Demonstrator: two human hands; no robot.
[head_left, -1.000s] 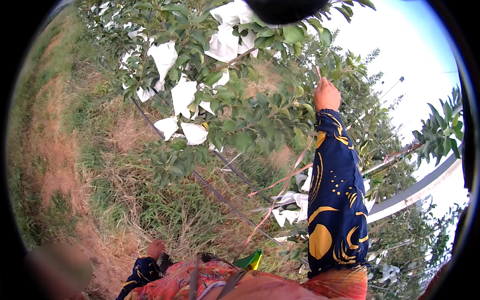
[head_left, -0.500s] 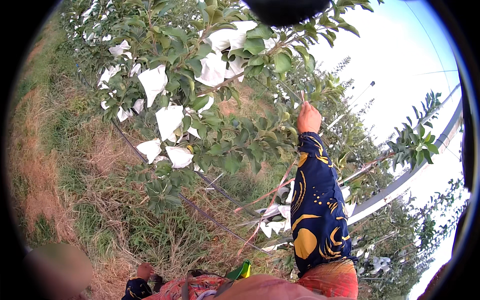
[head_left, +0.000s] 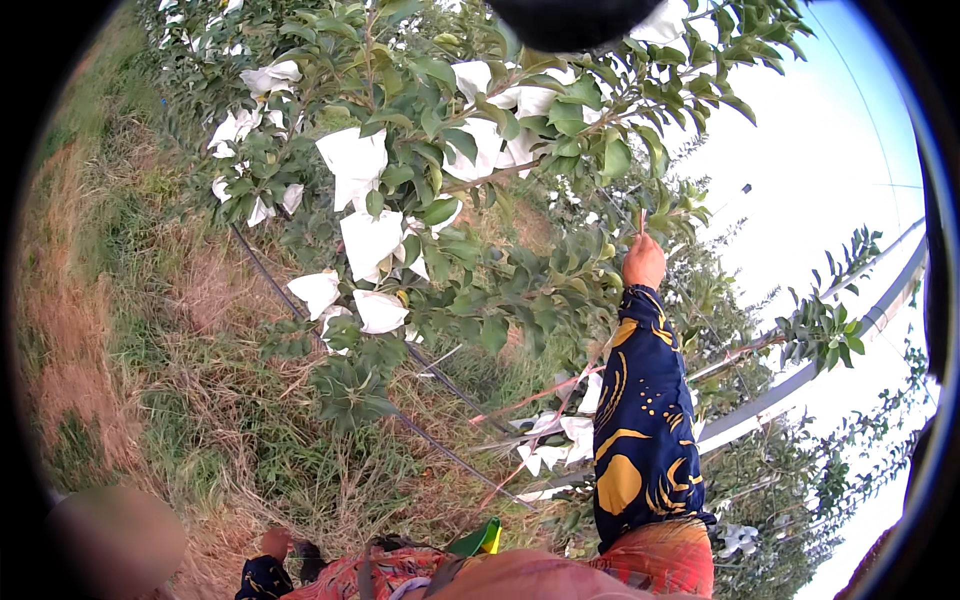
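My right hand [head_left: 644,262] is raised among the leaves, its arm stretched up in a navy sleeve with yellow swirls. The fist is closed, and the tip of a thin pinkish strip [head_left: 642,220] pokes out above it. Beside the fist is a leafy branch [head_left: 560,270] of a fruit tree. White bags [head_left: 372,243] hang among the leaves to the left; what they cover is hidden. Low at the left, my left hand [head_left: 276,543] is small and partly visible near my body, beside something dark; its fingers cannot be made out.
Pink ribbons [head_left: 535,385] slope down left of my right sleeve, near more white bags [head_left: 578,432]. A dark line [head_left: 440,445] crosses above the grass. At the right a pale curved pole [head_left: 770,395] rises past a leafy shoot [head_left: 825,330]. A green-and-yellow item [head_left: 478,538] is at my waist.
My right hand has shifted right and slightly down, still closed. The branches and hanging white bags appear farther right in the view. My left hand has moved slightly left.
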